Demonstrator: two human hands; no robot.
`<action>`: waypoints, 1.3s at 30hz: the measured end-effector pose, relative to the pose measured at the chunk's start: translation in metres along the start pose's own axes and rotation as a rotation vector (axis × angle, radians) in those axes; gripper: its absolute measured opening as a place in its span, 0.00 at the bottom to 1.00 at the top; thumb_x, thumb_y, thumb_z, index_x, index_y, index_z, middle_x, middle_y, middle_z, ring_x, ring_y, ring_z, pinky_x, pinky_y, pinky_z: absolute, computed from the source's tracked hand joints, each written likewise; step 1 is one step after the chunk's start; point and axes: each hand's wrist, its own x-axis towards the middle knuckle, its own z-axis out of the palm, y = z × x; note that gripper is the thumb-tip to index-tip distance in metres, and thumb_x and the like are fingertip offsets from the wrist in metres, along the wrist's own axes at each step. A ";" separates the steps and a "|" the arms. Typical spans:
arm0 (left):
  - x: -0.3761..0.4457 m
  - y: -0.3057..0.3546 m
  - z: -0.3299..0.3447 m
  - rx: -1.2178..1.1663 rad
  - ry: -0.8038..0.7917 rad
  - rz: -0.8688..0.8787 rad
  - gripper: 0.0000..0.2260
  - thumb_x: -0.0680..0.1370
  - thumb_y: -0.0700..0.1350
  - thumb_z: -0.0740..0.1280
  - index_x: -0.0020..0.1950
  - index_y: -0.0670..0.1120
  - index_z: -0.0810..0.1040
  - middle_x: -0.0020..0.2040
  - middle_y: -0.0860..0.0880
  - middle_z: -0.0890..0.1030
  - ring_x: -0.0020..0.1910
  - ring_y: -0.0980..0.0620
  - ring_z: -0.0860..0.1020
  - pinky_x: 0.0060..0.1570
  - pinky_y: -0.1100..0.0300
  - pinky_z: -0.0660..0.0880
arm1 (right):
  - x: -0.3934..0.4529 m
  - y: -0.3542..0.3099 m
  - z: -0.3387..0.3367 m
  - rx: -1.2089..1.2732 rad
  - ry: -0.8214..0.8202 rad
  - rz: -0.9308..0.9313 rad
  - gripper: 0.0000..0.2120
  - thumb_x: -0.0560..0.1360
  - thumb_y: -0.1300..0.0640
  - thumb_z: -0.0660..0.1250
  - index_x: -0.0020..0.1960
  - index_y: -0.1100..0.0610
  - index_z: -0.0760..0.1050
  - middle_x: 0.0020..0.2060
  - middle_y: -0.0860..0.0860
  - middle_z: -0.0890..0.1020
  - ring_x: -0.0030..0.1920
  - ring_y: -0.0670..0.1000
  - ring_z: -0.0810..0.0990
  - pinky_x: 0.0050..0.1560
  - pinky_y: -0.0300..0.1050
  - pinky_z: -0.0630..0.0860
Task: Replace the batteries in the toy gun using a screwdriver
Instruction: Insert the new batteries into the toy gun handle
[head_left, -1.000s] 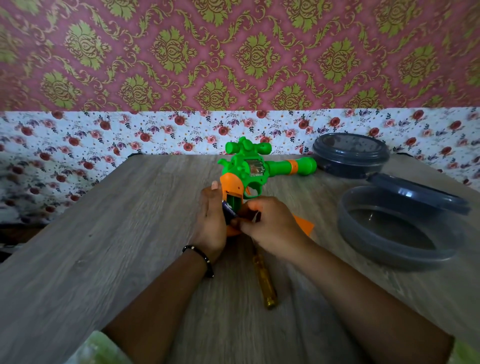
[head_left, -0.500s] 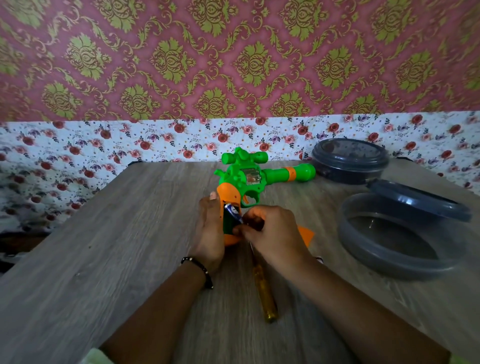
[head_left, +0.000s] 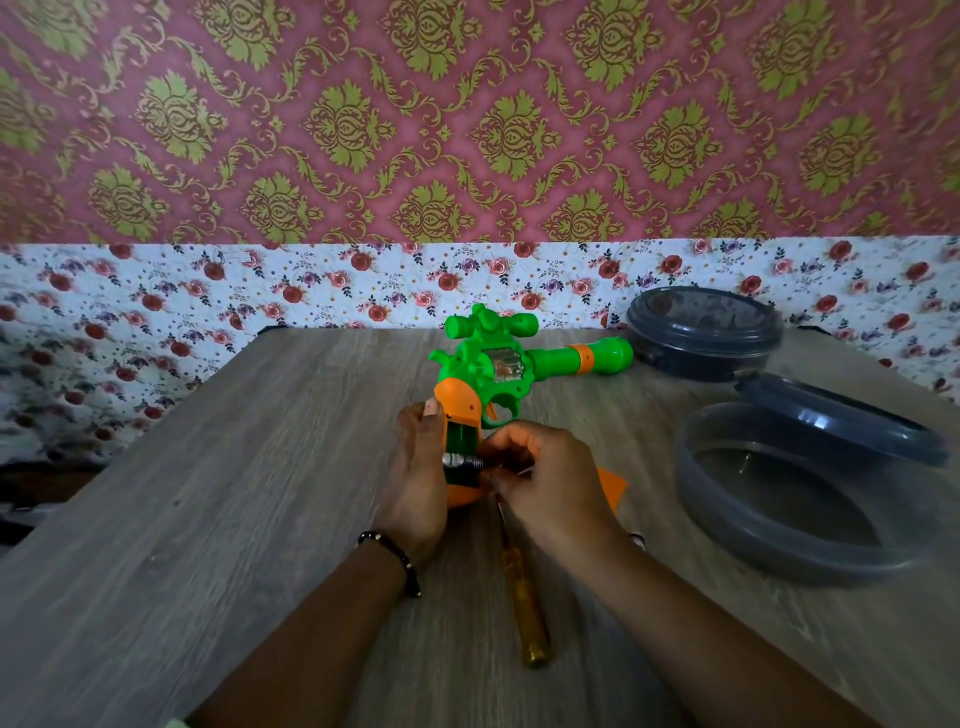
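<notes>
- Since half a second ago: the battery (head_left: 464, 462) has swung from tilted up out of the grip to lying crosswise at the lower end of the open compartment; my hands have barely shifted.
- Table (head_left: 208, 493): the toy gun (head_left: 488, 371) lies flat at its centre, barrel pointing right, orange grip toward me.
- Left hand (head_left: 418, 478): fingers nearly straight, braced flat against the grip's left side.
- Right hand (head_left: 540, 483): fingertips pinching the battery's end.
- Screwdriver (head_left: 524, 597): lying on the table between my wrists, untouched.
- Orange cover (head_left: 610, 486): off, beside my right hand.
- Judgement: removing or seating, cannot tell. Keep the left hand bracing; move the battery end-first against the spring, no twisting.
</notes>
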 end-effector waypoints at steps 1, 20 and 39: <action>-0.001 0.001 0.000 0.001 0.009 0.005 0.35 0.66 0.75 0.55 0.57 0.49 0.74 0.53 0.41 0.81 0.54 0.40 0.81 0.58 0.37 0.76 | 0.000 0.001 0.000 0.034 0.002 0.010 0.10 0.68 0.67 0.72 0.43 0.53 0.80 0.37 0.45 0.80 0.36 0.40 0.77 0.42 0.34 0.74; -0.007 0.002 -0.003 -0.064 -0.059 -0.055 0.35 0.75 0.70 0.56 0.67 0.43 0.70 0.58 0.36 0.80 0.54 0.39 0.81 0.39 0.55 0.81 | 0.003 0.007 -0.004 0.406 0.153 0.032 0.09 0.67 0.64 0.71 0.38 0.51 0.76 0.35 0.48 0.82 0.39 0.49 0.81 0.46 0.52 0.80; -0.011 0.009 0.003 0.039 -0.054 0.059 0.26 0.73 0.66 0.54 0.59 0.48 0.73 0.53 0.41 0.81 0.53 0.39 0.81 0.50 0.45 0.80 | 0.005 0.008 0.008 0.162 0.202 -0.111 0.07 0.68 0.66 0.71 0.39 0.55 0.80 0.36 0.45 0.81 0.40 0.44 0.81 0.47 0.39 0.78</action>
